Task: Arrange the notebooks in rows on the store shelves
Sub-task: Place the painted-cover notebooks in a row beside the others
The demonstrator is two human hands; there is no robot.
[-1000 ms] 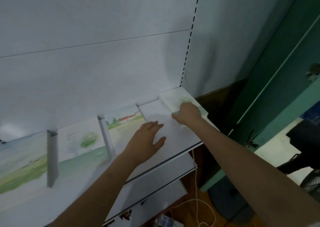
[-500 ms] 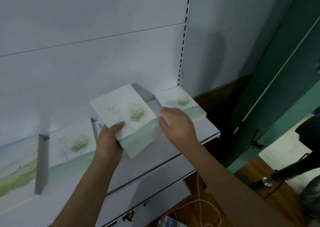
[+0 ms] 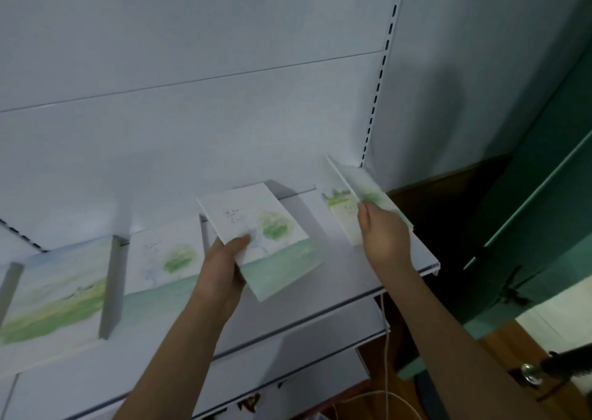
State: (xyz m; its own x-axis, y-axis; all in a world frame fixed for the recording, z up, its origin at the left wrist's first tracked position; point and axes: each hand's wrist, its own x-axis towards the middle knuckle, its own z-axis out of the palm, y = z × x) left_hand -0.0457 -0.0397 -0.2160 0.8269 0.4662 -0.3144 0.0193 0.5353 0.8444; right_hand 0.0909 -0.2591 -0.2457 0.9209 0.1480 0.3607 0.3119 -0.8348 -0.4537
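Note:
My left hand [image 3: 221,269] grips a white notebook with a green tree on its cover [image 3: 266,237], held tilted above the white shelf [image 3: 352,278]. At the shelf's right end my right hand [image 3: 382,230] holds the top notebook [image 3: 365,184] of a small stack, lifted at an angle off the notebook beneath it [image 3: 339,205]. Two more notebooks lean in a row to the left: a tree cover [image 3: 166,259] and a meadow cover [image 3: 57,294].
The white back panel has a slotted upright [image 3: 381,77] at the right. Lower shelves [image 3: 288,355] jut out below. A green door [image 3: 551,195] stands to the right, and a white cable [image 3: 386,371] hangs down to the wooden floor.
My left hand, flat on the shelf a second ago, has picked up the tree notebook. My right hand has shifted to the right-end stack and tipped its top notebook up.

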